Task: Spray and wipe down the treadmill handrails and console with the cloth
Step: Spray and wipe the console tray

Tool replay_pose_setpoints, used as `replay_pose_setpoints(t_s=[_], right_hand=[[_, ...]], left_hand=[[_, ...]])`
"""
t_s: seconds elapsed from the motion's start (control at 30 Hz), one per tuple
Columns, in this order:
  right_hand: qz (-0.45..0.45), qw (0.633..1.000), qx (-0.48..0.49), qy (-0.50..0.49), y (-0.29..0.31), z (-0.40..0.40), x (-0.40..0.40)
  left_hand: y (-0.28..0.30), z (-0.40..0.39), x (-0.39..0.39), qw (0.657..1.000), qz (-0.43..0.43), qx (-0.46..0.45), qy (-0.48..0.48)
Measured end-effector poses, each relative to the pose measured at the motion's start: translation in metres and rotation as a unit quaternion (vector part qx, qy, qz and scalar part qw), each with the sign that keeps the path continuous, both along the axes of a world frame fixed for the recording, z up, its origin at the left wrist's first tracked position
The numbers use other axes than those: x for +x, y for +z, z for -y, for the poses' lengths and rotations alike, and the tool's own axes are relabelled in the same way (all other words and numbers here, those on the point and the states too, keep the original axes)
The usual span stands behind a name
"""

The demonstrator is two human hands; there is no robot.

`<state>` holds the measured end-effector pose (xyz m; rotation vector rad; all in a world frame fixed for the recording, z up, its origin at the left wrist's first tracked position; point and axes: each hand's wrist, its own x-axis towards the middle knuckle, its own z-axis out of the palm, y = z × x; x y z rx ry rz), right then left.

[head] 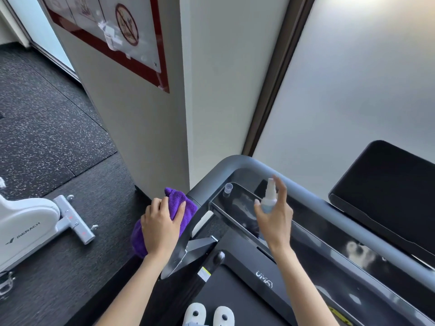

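Note:
My left hand (161, 225) presses a bunched purple cloth (179, 203) against the treadmill's left handrail (200, 188), near its rounded corner. My right hand (276, 216) holds a small clear spray bottle (268, 198) upright over the glossy black console (237, 202), with the index finger raised by the white nozzle. The bottle's clear cap (228, 187) stands on the console's far left corner. The grey handrail bar (334, 209) runs on to the right past the console.
A white wall pillar (150, 118) stands just beyond the handrail corner. A white exercise bike (30, 222) sits on the dark speckled floor at left. A black screen (390, 182) rises at right. My white slippers (208, 315) rest on the treadmill belt.

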<state>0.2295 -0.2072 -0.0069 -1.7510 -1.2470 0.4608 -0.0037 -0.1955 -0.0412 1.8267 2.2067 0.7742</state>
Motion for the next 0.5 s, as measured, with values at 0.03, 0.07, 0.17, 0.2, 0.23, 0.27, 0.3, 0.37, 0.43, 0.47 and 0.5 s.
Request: replay_pose_setpoints(t_s=[0.03, 0.07, 0.17, 0.2, 0.23, 0.27, 0.3, 0.37, 0.43, 0.47, 0.5], right_hand=[[-0.046, 0.999, 0.006, -0.011, -0.001, -0.009, -0.006], [-0.072, 0.997, 0.003, -0.017, -0.001, -0.019, -0.013], [-0.047, 0.997, -0.06, 0.002, -0.006, -0.047, -0.032], [-0.03, 0.996, -0.082, 0.012, -0.008, -0.053, -0.038], [-0.013, 0.995, -0.099, 0.02, -0.011, -0.059, -0.043], [0.002, 0.993, -0.113, 0.024, -0.014, -0.063, -0.048], [0.018, 0.992, -0.125, 0.025, -0.016, -0.066, -0.051], [0.051, 0.988, -0.146, 0.016, -0.02, -0.071, -0.054], [0.072, 0.985, -0.158, 0.006, -0.021, -0.074, -0.054], [0.076, 0.984, -0.16, 0.003, -0.022, -0.076, -0.054], [0.078, 0.984, -0.16, 0.001, -0.022, -0.077, -0.054]], left_hand=[[0.0, 0.0, 0.0, 1.0, 0.0, 0.002, -0.001], [-0.001, 0.0, 0.0, 1.0, 0.0, 0.003, -0.002], [-0.002, 0.0, -0.001, 1.0, -0.002, 0.006, -0.002], [-0.002, 0.0, -0.001, 1.0, -0.004, 0.008, -0.003], [-0.003, 0.0, -0.002, 1.0, -0.006, 0.011, -0.004], [-0.003, 0.0, -0.002, 1.0, -0.009, 0.015, -0.005], [-0.003, 0.0, -0.002, 1.0, -0.012, 0.019, -0.005], [-0.004, 0.001, -0.003, 1.0, -0.015, 0.023, -0.004], [-0.004, 0.001, -0.002, 1.0, -0.016, 0.026, -0.003], [-0.005, 0.001, -0.002, 0.999, -0.017, 0.027, -0.002], [-0.005, 0.0, -0.002, 0.999, -0.019, 0.028, -0.001]])
